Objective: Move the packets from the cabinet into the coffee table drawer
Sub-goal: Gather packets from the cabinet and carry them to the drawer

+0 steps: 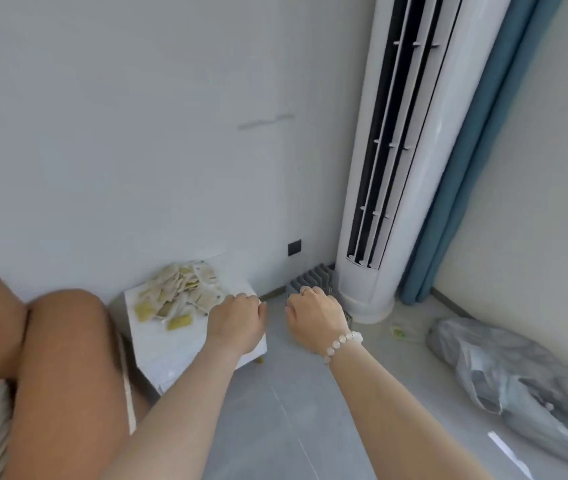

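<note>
Packets (178,294) – small flat sachets in pale cream and yellow-green – lie in a loose heap on the top of a low white marble-look cabinet (178,344) that stands against the wall. One yellow-green sachet sits a little apart at the near edge of the heap. Any print on them is too blurred to read.

The left hand (237,322) hangs over the cabinet's right edge, just beside the heap, with its back to the camera and its fingers curled downward. A sliver of white shows at its fingertips, but whether it pinches a packet cannot be told. The right hand (315,315) is close beside it, over the grey tiled floor (293,410), and its fingers are curled under as well. Its palm is hidden, so what it holds, if anything, cannot be told. It wears a thin ring (305,290) and, at the wrist, a bracelet of pale round beads (343,342).

Just behind the right hand stands a small grey ribbed object (310,277), next to the base of a tall white cylindrical air conditioner (396,168). A blue curtain (476,168) hangs to its right – a crumpled grey plastic bag (504,368) lies on the floor below. A black wall socket (294,247) sits low on the wall. The person's bare knees (64,323) fill the lower left.
</note>
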### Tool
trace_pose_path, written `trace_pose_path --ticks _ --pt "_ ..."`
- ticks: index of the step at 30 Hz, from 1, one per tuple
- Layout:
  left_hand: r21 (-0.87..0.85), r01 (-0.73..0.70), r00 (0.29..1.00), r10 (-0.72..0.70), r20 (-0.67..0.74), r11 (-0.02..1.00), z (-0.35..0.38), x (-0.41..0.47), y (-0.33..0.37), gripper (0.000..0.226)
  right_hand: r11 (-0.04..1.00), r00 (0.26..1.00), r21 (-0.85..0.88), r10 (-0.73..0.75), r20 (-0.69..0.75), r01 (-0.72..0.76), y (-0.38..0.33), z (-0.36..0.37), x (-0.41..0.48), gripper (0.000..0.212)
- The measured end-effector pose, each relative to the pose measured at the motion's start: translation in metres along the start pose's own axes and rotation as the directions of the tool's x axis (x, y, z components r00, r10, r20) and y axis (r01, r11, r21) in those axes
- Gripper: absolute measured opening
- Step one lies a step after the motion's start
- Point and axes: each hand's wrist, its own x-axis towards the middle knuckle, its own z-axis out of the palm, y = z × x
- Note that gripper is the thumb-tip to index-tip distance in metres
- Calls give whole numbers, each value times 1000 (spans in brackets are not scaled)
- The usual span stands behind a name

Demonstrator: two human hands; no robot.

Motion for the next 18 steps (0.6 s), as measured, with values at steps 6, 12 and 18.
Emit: trace_pose_path --ticks 6,12,18 --pt "15 128 991 -128 -25 992 3 1 -34 44 990 990 25 -139 12 138 -27 12 36 37" --pt "11 245 969 -244 -34 970 5 0 -75 41 967 966 15 -254 53 253 -61 29 66 37" --pt "29 347 938 -346 -22 937 7 15 -130 41 943 940 4 -333 79 334 -105 45 109 36"
